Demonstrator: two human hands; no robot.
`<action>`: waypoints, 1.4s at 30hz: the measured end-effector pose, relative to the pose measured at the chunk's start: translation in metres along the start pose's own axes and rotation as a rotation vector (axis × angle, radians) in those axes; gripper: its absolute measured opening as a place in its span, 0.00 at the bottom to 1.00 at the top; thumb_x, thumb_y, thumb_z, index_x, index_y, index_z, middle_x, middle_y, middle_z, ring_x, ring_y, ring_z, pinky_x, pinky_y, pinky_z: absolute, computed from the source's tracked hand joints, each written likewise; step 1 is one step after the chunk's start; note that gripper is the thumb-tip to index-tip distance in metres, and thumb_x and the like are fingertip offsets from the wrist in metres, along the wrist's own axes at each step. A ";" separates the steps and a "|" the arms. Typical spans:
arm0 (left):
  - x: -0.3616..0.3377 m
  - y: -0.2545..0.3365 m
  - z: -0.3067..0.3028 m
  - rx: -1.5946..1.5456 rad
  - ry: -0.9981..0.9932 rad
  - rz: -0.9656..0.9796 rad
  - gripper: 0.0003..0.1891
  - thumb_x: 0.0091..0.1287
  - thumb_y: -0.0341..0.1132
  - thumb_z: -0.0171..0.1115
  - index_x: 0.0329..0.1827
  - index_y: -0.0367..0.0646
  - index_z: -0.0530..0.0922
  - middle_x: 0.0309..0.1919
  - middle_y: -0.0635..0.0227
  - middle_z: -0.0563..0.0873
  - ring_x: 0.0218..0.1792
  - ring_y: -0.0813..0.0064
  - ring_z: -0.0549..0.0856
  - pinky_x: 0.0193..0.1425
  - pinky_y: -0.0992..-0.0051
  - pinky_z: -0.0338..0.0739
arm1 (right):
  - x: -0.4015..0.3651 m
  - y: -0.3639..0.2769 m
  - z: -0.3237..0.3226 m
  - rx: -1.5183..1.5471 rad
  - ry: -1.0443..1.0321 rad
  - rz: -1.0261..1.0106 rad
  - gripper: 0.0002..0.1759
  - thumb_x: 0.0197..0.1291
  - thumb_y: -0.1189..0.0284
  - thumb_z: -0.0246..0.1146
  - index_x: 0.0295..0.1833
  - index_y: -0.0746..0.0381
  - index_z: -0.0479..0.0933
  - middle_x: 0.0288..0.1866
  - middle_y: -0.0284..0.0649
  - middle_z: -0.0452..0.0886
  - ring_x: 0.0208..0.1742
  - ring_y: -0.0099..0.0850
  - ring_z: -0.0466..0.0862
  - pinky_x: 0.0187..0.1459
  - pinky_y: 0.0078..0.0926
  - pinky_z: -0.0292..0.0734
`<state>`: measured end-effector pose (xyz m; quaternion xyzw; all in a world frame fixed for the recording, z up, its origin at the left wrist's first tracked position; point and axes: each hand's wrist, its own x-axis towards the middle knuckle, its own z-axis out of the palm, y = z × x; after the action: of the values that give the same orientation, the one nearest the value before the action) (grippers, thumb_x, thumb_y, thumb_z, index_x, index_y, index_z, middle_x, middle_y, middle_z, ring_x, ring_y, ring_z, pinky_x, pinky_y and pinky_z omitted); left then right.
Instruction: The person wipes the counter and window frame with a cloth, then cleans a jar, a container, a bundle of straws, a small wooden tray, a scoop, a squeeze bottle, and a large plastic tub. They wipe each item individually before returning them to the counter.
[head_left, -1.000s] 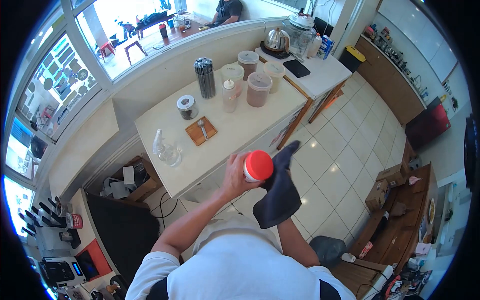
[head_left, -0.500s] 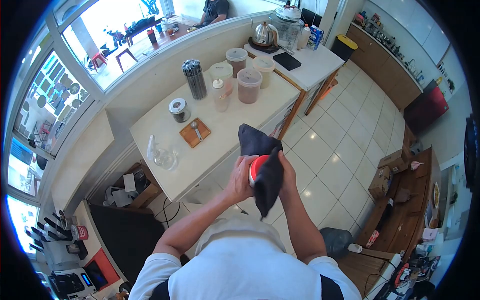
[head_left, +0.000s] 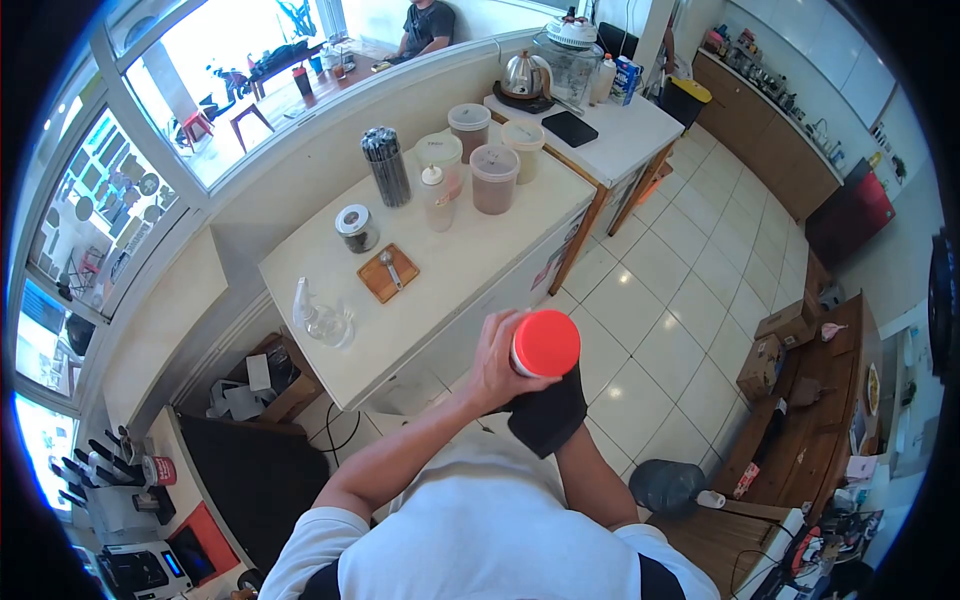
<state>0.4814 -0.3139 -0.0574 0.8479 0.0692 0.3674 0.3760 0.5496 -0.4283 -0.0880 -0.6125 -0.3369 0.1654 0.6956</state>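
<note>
My left hand (head_left: 494, 366) grips a jar with a red lid (head_left: 547, 343), fingers and thumb around its side. The lid faces up toward me. Just below the jar, a dark cloth (head_left: 550, 416) is bunched at the end of my right forearm (head_left: 592, 472). That cloth covers my right hand, which holds it against the jar's lower part; the fingers are hidden. On the counter (head_left: 430, 300) ahead are a wooden tray (head_left: 377, 284) with a metal scoop (head_left: 390, 265), a small lidded jar (head_left: 357, 230) and a clear spray bottle (head_left: 322, 318).
Several lidded tubs (head_left: 494, 182), a squeeze bottle (head_left: 437, 203) and a container of straws (head_left: 387, 168) stand toward the counter's back. A kettle (head_left: 524, 78) sits on the side table (head_left: 610, 135). Boxes (head_left: 762, 362) lie right. A person (head_left: 428, 30) sits beyond the window.
The jar has tipped so its red lid faces me and is uncovered. The dark cloth has moved from over and beside the jar to underneath, along with my right hand.
</note>
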 end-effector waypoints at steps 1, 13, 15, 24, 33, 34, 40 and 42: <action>-0.006 0.004 0.002 -0.002 0.005 -0.001 0.54 0.39 0.48 0.87 0.68 0.36 0.66 0.60 0.50 0.73 0.62 0.49 0.74 0.67 0.56 0.72 | 0.000 -0.008 -0.004 -0.220 -0.021 -0.114 0.34 0.61 0.62 0.69 0.69 0.62 0.68 0.66 0.41 0.76 0.65 0.37 0.78 0.67 0.36 0.70; -0.001 -0.011 -0.014 -0.770 0.019 -0.491 0.46 0.58 0.42 0.78 0.71 0.36 0.57 0.61 0.55 0.75 0.64 0.66 0.76 0.70 0.66 0.70 | 0.010 -0.022 0.022 -0.050 0.080 0.025 0.25 0.75 0.61 0.55 0.69 0.63 0.66 0.55 0.42 0.77 0.58 0.31 0.79 0.54 0.32 0.78; 0.000 -0.013 -0.015 -0.884 -0.013 -0.520 0.44 0.61 0.45 0.76 0.71 0.36 0.58 0.61 0.56 0.75 0.63 0.67 0.77 0.69 0.68 0.71 | 0.012 -0.025 0.018 0.082 -0.013 0.060 0.24 0.75 0.60 0.54 0.69 0.63 0.66 0.53 0.41 0.77 0.57 0.31 0.80 0.52 0.31 0.79; -0.007 -0.035 -0.022 -0.723 0.078 -0.591 0.35 0.68 0.52 0.68 0.67 0.36 0.66 0.57 0.59 0.79 0.59 0.72 0.78 0.66 0.71 0.71 | 0.020 0.021 0.030 0.268 0.291 0.142 0.19 0.78 0.60 0.51 0.63 0.62 0.73 0.54 0.37 0.80 0.53 0.26 0.79 0.55 0.25 0.74; -0.003 -0.002 -0.048 -0.233 0.019 -0.165 0.50 0.43 0.51 0.86 0.66 0.40 0.68 0.59 0.55 0.78 0.62 0.56 0.78 0.68 0.61 0.71 | 0.015 -0.105 0.049 0.914 -0.099 0.539 0.36 0.53 0.66 0.76 0.65 0.64 0.70 0.62 0.42 0.76 0.61 0.34 0.78 0.62 0.34 0.75; -0.004 -0.007 -0.051 -0.171 0.038 -0.101 0.50 0.42 0.51 0.86 0.66 0.40 0.68 0.59 0.54 0.78 0.62 0.54 0.78 0.68 0.60 0.71 | 0.014 -0.099 0.054 0.708 -0.158 0.421 0.38 0.52 0.68 0.77 0.66 0.64 0.68 0.62 0.42 0.75 0.62 0.34 0.78 0.62 0.34 0.75; -0.044 -0.015 -0.070 -0.098 0.168 -0.180 0.50 0.42 0.51 0.85 0.66 0.37 0.68 0.59 0.50 0.77 0.61 0.48 0.78 0.66 0.57 0.74 | 0.010 -0.057 0.066 -0.232 -0.384 -0.215 0.43 0.48 0.72 0.79 0.68 0.64 0.65 0.63 0.41 0.73 0.63 0.34 0.76 0.62 0.35 0.75; -0.059 -0.012 -0.077 -0.055 0.196 -0.154 0.50 0.43 0.50 0.85 0.66 0.37 0.68 0.60 0.50 0.77 0.61 0.47 0.79 0.66 0.58 0.75 | 0.010 -0.057 0.073 -0.360 -0.439 -0.286 0.42 0.48 0.71 0.79 0.68 0.64 0.66 0.62 0.41 0.74 0.63 0.35 0.77 0.61 0.35 0.75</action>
<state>0.3885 -0.2832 -0.0653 0.7896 0.1603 0.4201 0.4176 0.4976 -0.3791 -0.0292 -0.6219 -0.5857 0.1321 0.5028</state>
